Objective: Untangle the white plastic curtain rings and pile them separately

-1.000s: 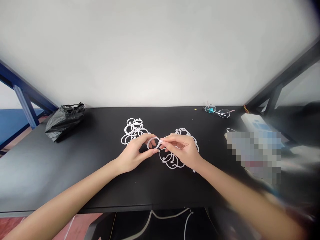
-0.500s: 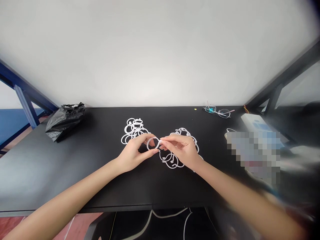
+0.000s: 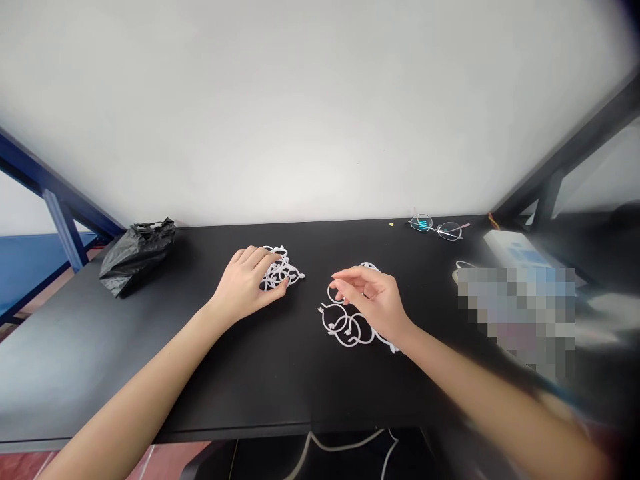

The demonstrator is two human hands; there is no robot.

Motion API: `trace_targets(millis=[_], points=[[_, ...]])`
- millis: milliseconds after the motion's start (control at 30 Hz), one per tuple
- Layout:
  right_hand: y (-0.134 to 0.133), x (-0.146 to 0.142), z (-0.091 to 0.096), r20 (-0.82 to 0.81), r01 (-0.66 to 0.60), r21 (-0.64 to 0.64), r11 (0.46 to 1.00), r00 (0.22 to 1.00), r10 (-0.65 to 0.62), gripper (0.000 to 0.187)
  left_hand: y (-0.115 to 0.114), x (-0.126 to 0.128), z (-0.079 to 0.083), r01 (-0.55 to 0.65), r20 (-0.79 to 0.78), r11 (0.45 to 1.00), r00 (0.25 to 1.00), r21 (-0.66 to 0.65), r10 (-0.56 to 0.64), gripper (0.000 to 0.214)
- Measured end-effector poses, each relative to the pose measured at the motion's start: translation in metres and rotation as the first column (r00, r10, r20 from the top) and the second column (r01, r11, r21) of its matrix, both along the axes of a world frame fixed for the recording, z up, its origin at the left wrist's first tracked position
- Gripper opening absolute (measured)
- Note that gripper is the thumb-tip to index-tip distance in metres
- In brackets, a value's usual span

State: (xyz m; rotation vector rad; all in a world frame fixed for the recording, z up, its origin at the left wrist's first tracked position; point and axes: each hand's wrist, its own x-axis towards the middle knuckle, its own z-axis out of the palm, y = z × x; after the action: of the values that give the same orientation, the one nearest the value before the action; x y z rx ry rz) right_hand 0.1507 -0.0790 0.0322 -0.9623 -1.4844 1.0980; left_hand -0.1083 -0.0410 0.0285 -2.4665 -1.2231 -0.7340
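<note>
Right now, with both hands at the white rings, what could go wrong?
The rings in the right pile overlap, so the right hand may drag several along when lifting one. The left hand rests on the left pile and could push rings across the black table.

Bright, even light off the pale wall, with soft sheen on the black worktop (image 3: 280,373). Edges bow wide-angle. Lower right smears into blur, and one patch is pixelated.

Black table (image 3: 250,380): left ring heap (image 3: 286,272), right ring heap (image 3: 349,328), bag (image 3: 137,253) (black, far left), glasses (image 3: 440,228), possibly a box (image 3: 520,250) at right.
</note>
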Motion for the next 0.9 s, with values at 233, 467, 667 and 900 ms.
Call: trace_targets(millis=[233, 467, 667, 900], points=[[-0.001, 0.000, -0.001, 0.009, -0.011, 0.012, 1.000, 1.000, 0.011, 0.017, 0.003, -0.001, -0.009, -0.032, 0.007, 0.996, 0.999, -0.078, 0.033, 0.031], [-0.001, -0.001, -0.003, 0.021, -0.012, 0.025, 1.000, 1.000, 0.011, 0.016, 0.002, 0.000, -0.011, 0.002, 0.051, 0.996, 0.999, -0.092, 0.003, 0.036], [-0.001, -0.002, -0.004, 0.058, -0.003, 0.062, 0.998, 0.998, 0.000, 0.016, -0.019, 0.019, -0.004, 0.306, 0.156, 0.930, 0.948, -0.204, -0.277, 0.028], [0.000, -0.001, -0.006, 0.054, 0.004, 0.062, 0.998, 0.999, -0.007, 0.017, -0.039, 0.041, -0.011, 0.458, 0.148, 0.780, 0.886, -0.427, -0.439, 0.023]])
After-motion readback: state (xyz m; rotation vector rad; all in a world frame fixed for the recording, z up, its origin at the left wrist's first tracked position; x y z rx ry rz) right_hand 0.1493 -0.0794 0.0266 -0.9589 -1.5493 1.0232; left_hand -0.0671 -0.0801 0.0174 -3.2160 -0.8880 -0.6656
